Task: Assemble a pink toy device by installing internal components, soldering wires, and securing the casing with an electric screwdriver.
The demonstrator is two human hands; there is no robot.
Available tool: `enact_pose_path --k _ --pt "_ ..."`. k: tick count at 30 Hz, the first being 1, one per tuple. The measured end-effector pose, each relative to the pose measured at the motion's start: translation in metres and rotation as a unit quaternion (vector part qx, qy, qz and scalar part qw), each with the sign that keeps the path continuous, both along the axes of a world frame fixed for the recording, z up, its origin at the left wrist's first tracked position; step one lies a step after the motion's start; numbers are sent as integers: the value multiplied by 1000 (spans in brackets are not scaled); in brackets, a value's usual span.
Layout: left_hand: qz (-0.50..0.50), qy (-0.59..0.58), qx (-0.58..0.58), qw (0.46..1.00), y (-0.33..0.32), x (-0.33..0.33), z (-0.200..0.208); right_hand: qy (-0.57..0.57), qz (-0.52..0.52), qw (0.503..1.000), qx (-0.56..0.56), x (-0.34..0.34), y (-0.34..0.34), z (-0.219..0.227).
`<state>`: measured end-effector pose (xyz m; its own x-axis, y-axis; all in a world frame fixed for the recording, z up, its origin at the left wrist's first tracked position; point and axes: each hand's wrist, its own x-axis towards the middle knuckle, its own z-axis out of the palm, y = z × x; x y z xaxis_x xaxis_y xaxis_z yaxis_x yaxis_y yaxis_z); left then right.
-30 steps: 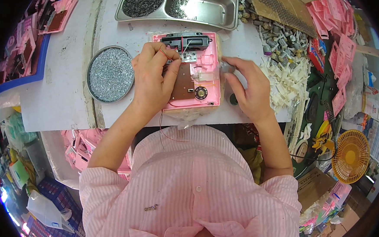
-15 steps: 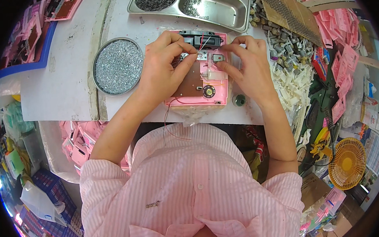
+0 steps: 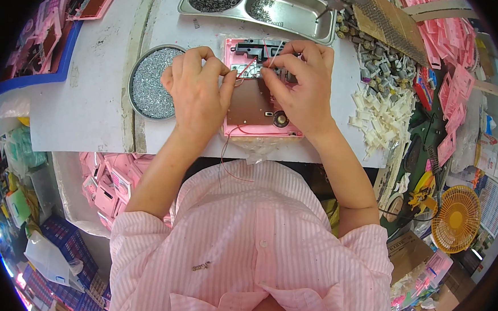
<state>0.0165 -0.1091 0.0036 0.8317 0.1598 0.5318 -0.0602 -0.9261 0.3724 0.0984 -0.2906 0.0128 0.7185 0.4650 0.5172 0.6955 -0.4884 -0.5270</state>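
Observation:
A pink plastic housing (image 3: 233, 132) with a brown circuit board (image 3: 248, 104) and a black plastic part (image 3: 249, 49) lies before me on the table. Over its left side, my left hand (image 3: 198, 93) has thumb and forefinger pinched on a thin red wire (image 3: 239, 83). My right hand (image 3: 306, 86) reaches in from the right, thumb and forefinger closed near the board's upper edge; whatever lies between those fingertips is too small to make out. A small round black speaker (image 3: 281, 118) shows partly beside that hand, which hides the housing's right side. Loose thin wires (image 3: 224, 151) trail off the near edge.
A round dish of small silvery pieces (image 3: 152, 84) stands left. Behind is a metal compartment tray (image 3: 234, 14) with dark springs. A grey tool-like piece (image 3: 339, 0) hangs over the tray's right end. White plastic parts (image 3: 380, 113) and small motors (image 3: 376, 51) are heaped right.
My right hand has moved left across the housing, toward my left fingertips, covering the housing's right side. The left hand has shifted slightly left. A grey tool-like piece has appeared at the upper right.

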Motion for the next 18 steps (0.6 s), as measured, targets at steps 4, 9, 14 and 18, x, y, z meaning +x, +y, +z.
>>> enact_pose_path --k 4,9,14,18 --pt "-86 -77 -143 983 -21 -8 21 31 29 998 39 0 -14 12" --pt "-204 206 -446 847 -34 13 43 26 31 998 53 1 -33 23" --pt "-211 255 -450 830 -29 31 33 80 8 994 79 1 -42 17" --pt "-208 227 -445 841 -34 32 33 123 -16 986 112 -10 -47 5"
